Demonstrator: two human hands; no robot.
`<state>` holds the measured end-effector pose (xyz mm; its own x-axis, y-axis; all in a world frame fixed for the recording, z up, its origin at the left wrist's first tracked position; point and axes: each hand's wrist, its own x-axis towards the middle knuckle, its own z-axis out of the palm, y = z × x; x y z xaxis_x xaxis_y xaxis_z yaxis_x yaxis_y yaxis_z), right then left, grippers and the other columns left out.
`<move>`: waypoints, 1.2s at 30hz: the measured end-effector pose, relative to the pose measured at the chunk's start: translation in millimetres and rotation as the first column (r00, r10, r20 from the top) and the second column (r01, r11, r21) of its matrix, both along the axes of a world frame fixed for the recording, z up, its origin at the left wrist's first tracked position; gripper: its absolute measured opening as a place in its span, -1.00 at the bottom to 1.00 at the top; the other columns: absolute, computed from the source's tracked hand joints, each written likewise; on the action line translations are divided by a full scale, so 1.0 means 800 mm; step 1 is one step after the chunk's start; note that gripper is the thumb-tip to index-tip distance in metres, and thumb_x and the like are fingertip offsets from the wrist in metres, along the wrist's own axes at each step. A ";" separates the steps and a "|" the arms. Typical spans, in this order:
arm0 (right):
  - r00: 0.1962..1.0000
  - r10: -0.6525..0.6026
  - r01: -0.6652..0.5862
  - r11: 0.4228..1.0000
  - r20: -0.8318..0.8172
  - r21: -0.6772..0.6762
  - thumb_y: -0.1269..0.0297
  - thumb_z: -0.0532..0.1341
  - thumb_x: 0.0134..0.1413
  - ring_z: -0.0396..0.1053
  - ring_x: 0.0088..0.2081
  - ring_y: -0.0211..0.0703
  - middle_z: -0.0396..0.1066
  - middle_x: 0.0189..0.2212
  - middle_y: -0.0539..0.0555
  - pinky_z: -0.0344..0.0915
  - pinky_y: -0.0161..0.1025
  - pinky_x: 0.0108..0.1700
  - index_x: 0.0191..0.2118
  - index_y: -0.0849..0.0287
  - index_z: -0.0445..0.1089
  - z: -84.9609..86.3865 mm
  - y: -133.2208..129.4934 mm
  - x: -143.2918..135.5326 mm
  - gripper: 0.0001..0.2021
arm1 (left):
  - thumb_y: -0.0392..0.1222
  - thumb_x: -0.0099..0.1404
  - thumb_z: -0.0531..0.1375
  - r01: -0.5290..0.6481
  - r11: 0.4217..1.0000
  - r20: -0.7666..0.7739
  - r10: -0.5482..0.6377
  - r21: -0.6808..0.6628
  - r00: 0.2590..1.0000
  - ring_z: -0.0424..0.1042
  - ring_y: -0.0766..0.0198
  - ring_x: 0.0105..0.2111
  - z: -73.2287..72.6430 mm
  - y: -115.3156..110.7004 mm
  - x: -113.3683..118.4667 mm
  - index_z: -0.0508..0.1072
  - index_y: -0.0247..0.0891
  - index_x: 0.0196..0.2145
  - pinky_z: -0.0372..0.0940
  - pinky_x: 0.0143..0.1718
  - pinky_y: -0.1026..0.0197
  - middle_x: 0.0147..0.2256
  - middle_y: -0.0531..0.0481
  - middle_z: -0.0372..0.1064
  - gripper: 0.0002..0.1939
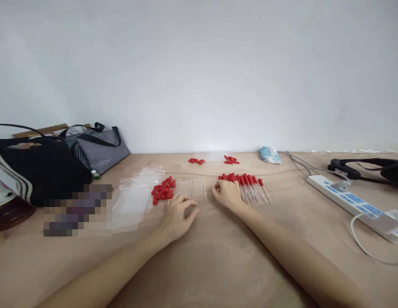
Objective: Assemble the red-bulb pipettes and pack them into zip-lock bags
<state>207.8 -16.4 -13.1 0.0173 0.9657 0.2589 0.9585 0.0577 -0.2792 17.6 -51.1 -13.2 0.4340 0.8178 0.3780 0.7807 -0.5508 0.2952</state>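
My left hand (179, 216) rests just in front of a pile of red rubber bulbs (163, 192). Its thumb and fingers are apart, and nothing shows between them. Beside the pile lies a row of thin clear glass tubes (190, 189). My right hand (228, 194) lies over the left end of a row of droppers (252, 186), which have red bulbs at the far end and pale pointed tubes toward me. Its fingers are bent down together; what they hold, if anything, is hidden.
Clear zip bags (131, 205) lie left of the bulbs. Farther back are more red bulbs (231, 160) and a blue mask (270, 155). A power strip (352, 203) with cables and a black headset (346, 167) are at right; a black bag (48, 171) and striped bag (102, 147) at left.
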 end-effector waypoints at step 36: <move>0.791 0.612 -0.580 0.752 -0.005 0.313 0.38 -0.02 0.15 0.27 -0.33 -0.21 0.36 -0.35 0.09 0.06 -0.24 -0.29 -0.16 0.17 0.30 -0.031 -0.074 0.047 -0.79 | -0.21 0.26 0.03 0.265 0.963 0.210 -0.249 -0.055 0.945 0.33 0.32 -0.39 -0.014 -0.007 0.011 0.41 -0.23 -0.25 0.24 -0.35 0.28 -0.36 0.00 0.33 -0.82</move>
<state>245.2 -75.4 -38.0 -0.4959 0.6739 0.5477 0.6700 0.6981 -0.2523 26.5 -57.0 -24.2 0.5561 0.7200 0.4153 0.5362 -0.6925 0.4826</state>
